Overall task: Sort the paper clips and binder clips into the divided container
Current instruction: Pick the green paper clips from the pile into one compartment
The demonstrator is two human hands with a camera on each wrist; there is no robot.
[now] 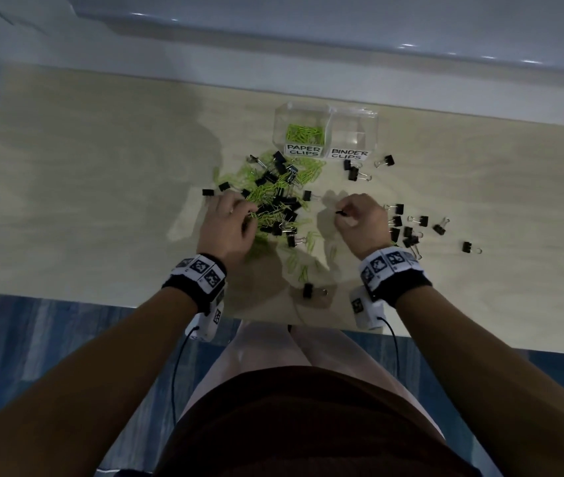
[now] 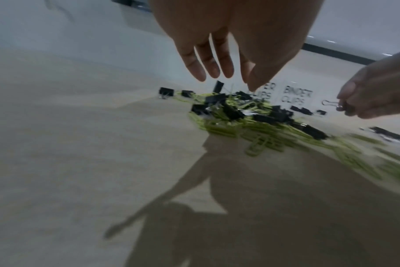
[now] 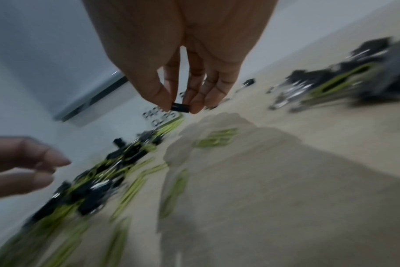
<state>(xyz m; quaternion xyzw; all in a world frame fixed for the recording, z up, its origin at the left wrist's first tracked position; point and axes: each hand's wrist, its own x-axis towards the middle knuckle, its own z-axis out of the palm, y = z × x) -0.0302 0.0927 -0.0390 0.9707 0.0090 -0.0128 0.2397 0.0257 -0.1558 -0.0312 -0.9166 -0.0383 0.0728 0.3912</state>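
Right hand (image 1: 359,218): thumb and fingers (image 3: 195,103) pinch one black binder clip (image 3: 180,107), raised clear of the worktop (image 1: 101,201). Left hand (image 1: 227,225): fingers (image 2: 208,61) extended and spread, holding nothing, tips over the near-left edge of the mixed pile (image 1: 275,197) of green paper clips and black binder clips. Loose binder clips (image 1: 411,225) lie scattered to the right of the right hand. Far side: the clear divided container (image 1: 325,130), its left compartment labelled PAPER CLIPS (green clips already inside), its right compartment labelled BINDER CLIPS. Both wrist views are motion-blurred.
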